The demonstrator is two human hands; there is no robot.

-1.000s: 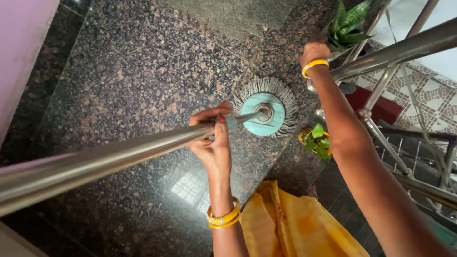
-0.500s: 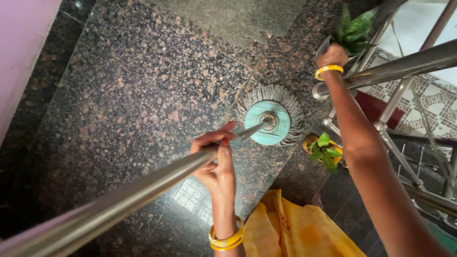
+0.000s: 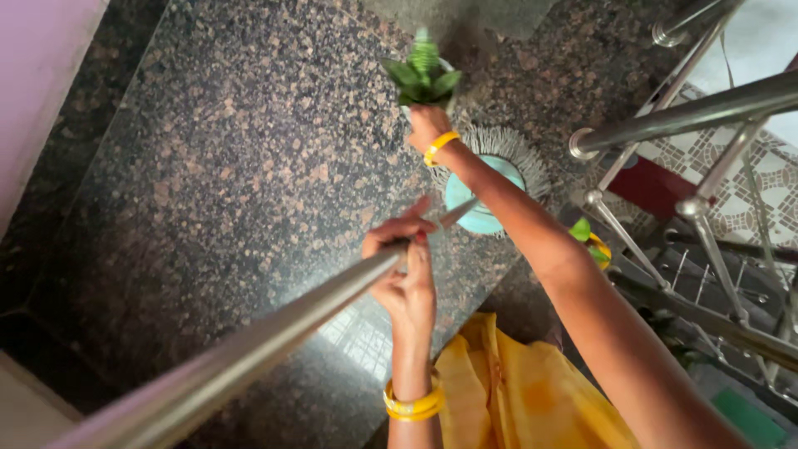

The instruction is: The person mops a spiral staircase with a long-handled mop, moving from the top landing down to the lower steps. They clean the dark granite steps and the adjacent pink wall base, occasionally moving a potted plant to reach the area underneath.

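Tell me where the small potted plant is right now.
In the head view, upper centre: the potted plant is in the right hand, above the granite floor, just beyond the round mop head.

A round mop head (image 3: 499, 187) rests on the speckled granite floor (image 3: 233, 166).

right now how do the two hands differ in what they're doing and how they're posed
The left hand is wrapped around the metal mop pole, close to the body; the right hand is stretched far out, on a small potted plant beyond the mop head. The left arm shows stacked bangles by the yellow cloth; the right wrist shows one. Both wear yellow bangles.
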